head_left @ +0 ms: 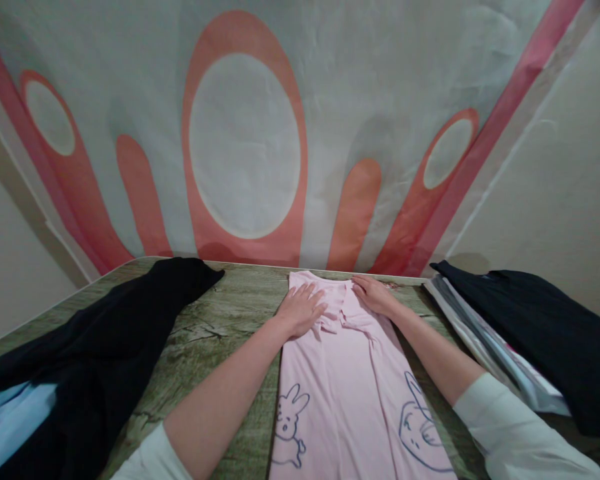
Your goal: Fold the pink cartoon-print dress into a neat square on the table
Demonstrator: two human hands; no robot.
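A pink garment (353,387) with blue rabbit drawings lies lengthwise on the wood-grain table (220,320), folded into a narrow strip. My left hand (300,308) rests flat on its far left part, fingers spread. My right hand (377,293) lies flat on the far right part near the collar, fingers stretched out. Both palms press on the cloth and hold nothing.
A black garment (105,340) sprawls over the table's left side, with light blue cloth (10,420) under its near end. At the right a stack of folded clothes (495,353) sits topped by a black piece (545,327). A wall hanging with red shapes (245,133) rises behind.
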